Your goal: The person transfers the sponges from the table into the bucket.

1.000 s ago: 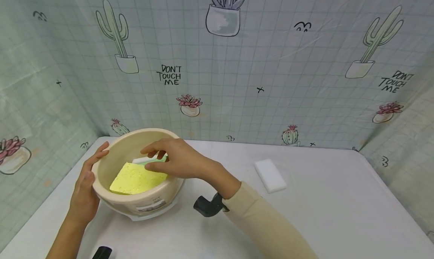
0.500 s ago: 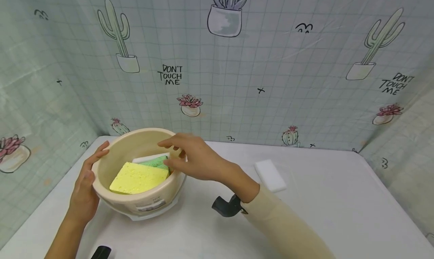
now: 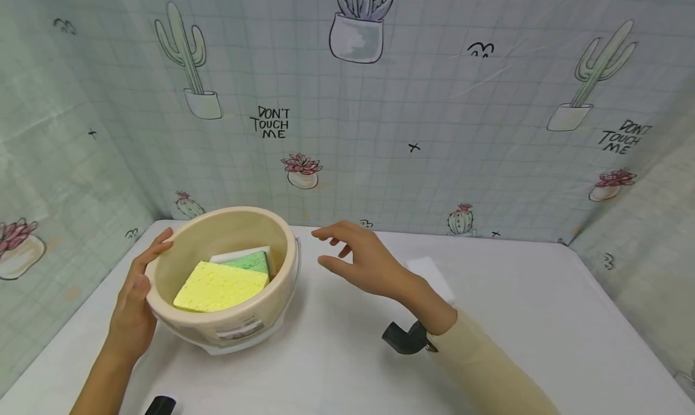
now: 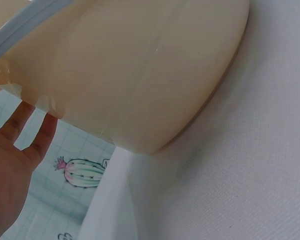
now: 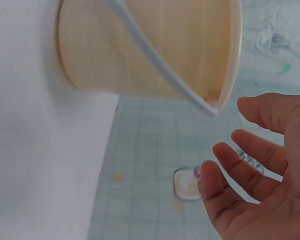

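Note:
A cream bucket [image 3: 217, 318] stands at the left, with a yellow sponge [image 3: 222, 287], a green sponge [image 3: 254, 262] and a white block [image 3: 239, 254] inside. My left hand [image 3: 133, 309] lies against the bucket's left side, its fingertips right at the rim. The left wrist view shows its fingers [image 4: 42, 137] straight and spread, their ends hidden behind the bucket wall. To the right of the bucket, my right hand [image 3: 369, 258] is in the air with nothing in it, fingers loosely bent and thumb apart.
A white rectangular block [image 3: 431, 275] lies on the white tabletop [image 3: 543, 330], partly hidden by the right forearm. The bucket's pale handle [image 5: 160, 60] hangs along its side. Behind stands a cactus-printed curtain [image 3: 412, 107], and it also closes off both sides.
My right hand has moved out of the bucket and away to the right, uncovering the green sponge. The left hand and the bucket stay in place.

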`<state>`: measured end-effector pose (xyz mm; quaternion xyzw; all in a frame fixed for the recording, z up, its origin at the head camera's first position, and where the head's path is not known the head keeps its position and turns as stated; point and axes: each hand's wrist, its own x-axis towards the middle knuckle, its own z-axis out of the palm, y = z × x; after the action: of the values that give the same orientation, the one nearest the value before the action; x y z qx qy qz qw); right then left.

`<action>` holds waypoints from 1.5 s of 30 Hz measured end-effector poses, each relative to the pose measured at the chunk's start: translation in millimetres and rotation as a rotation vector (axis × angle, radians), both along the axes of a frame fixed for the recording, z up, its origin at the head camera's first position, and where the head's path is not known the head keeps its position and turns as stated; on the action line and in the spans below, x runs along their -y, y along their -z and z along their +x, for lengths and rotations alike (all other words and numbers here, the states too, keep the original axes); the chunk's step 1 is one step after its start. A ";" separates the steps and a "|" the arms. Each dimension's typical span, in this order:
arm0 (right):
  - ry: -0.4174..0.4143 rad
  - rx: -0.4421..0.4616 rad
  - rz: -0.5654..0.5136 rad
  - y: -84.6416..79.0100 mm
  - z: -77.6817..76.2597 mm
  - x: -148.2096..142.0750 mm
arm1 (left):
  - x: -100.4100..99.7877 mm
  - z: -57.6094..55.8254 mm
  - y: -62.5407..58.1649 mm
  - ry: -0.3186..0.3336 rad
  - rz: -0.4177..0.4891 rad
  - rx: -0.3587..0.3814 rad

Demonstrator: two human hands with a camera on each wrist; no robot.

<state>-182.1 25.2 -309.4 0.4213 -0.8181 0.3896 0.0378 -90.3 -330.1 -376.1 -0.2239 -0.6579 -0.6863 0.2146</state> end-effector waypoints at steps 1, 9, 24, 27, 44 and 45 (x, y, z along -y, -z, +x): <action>0.019 0.003 0.002 3.8 -0.9 -4.1 | 0.0 0.2 0.2 0.001 0.002 -0.001; 0.124 0.020 -0.031 32.2 -0.7 -39.4 | 0.5 0.4 -0.4 0.002 0.003 -0.009; 0.286 0.080 -0.021 69.1 2.9 -100.5 | 0.4 1.9 -0.1 -0.009 0.004 0.005; 0.329 0.094 -0.016 75.8 4.4 -112.8 | 0.5 1.8 0.1 -0.018 0.001 0.007; 0.630 0.211 0.068 99.7 25.4 -150.5 | 0.3 2.9 0.1 -0.015 0.010 0.027; 0.645 0.220 0.071 100.6 25.8 -151.2 | 0.1 2.9 0.2 -0.014 0.010 0.027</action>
<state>-156.3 176.3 -410.0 0.0975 -0.9213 0.3722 0.0559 -87.4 -330.2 -376.3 -0.2091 -0.6589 -0.6909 0.2117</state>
